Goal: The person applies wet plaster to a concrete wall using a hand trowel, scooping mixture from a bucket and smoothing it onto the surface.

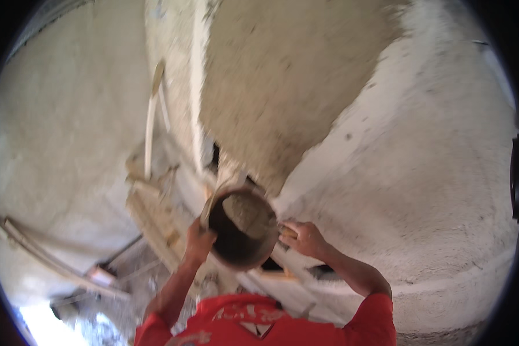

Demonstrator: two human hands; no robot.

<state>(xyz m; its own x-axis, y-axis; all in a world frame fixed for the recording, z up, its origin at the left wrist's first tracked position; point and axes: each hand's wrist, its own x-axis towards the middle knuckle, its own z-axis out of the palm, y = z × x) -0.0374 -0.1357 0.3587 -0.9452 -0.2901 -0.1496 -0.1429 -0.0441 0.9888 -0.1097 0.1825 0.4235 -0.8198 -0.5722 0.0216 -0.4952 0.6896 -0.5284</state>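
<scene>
A round, dark-lined bucket hangs in front of my chest, tilted so its inside shows. Wet grey-brown mortar lies against the far right of its inside. At the bucket's left rim my left hand is closed, with the fingers over the edge. My right hand is closed round a short wooden handle at the right rim. It looks like a trowel's handle, but the blade cannot be made out. Beyond the bucket rises a wall with a patch of damp plaster.
A paler rough wall curves along the right. Wooden planks lie below and left of the bucket. A long pale stick leans at the left wall. Long battens cross the lower left, near rubble and a bright opening.
</scene>
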